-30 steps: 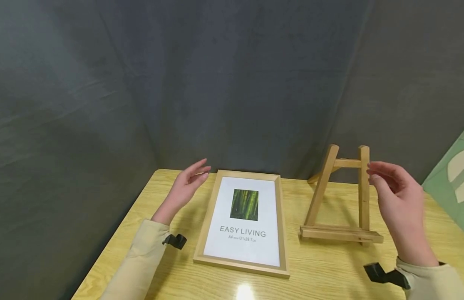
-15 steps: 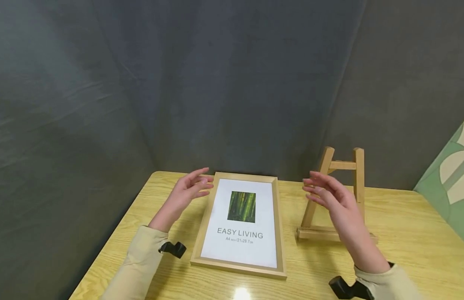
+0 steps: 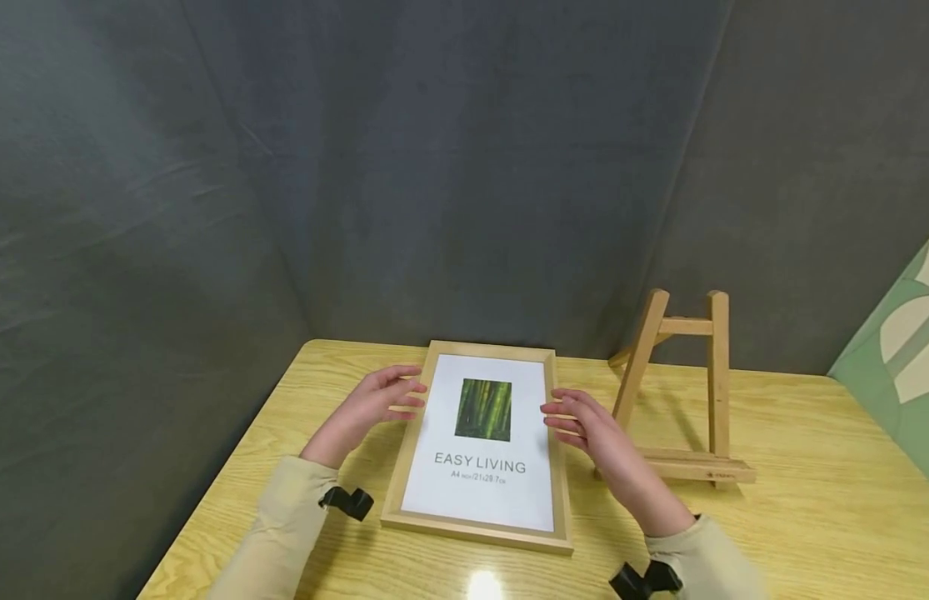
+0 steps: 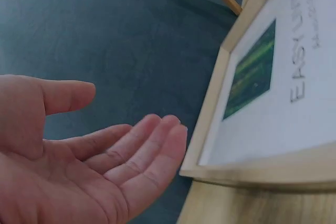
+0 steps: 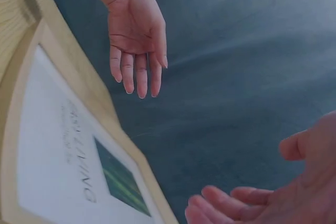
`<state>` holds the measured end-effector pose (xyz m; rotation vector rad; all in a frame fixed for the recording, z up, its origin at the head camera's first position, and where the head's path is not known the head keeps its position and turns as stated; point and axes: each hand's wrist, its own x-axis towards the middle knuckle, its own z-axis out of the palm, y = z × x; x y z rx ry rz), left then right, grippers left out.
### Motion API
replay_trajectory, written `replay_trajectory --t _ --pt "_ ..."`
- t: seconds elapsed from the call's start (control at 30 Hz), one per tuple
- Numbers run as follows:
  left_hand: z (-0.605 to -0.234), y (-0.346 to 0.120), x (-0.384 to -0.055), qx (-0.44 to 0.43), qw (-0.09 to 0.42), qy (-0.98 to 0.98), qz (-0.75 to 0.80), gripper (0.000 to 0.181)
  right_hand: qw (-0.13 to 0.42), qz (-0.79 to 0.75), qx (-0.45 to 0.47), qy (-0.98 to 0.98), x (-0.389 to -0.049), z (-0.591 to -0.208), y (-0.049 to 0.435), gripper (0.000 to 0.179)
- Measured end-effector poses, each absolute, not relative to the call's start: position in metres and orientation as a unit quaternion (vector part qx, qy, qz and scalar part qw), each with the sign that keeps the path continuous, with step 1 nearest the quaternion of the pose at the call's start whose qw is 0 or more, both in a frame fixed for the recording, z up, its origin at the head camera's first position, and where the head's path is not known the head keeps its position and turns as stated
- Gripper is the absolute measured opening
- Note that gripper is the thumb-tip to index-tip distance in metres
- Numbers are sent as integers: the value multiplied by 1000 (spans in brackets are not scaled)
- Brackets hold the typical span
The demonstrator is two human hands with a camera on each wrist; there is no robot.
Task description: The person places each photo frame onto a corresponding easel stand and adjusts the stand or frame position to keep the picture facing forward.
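A picture frame with a light wooden border lies flat on the table, its white sheet showing a green bamboo picture and the words EASY LIVING. Over its left edge my left hand hovers, fingers relaxed and holding nothing. My right hand is at the frame's right edge, fingers loosely extended, also holding nothing. The left wrist view shows my left palm with thumb and fingers spread apart beside the frame's border. Both hands appear in the right wrist view, the left hand opposite the right hand.
A small wooden easel stands upright on the table, right of the frame, partly behind my right hand. A dark grey curtain rises behind and left of the table. A green and cream patterned panel is at the right.
My right hand has moved left, from beside the easel to the frame's right edge. My left hand has lowered slightly toward the left edge. Frame and easel stay in place.
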<state>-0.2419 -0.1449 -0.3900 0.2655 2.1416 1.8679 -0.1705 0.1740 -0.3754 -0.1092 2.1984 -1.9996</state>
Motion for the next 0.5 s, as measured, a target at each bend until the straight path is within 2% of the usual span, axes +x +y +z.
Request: replay_trajectory --t 0.17,0.37,0.5 --pt "-400 -147 -244 51 148 759 632 52 100 -666 4 739 -176 -385 167 54" --pt "-418 -149 -253 2 145 774 616 46 105 -697 29 708 -183 -391 167 54" --pt "-430 -145 -256 -12 168 778 606 45 106 -700 48 704 -188 -397 171 55"
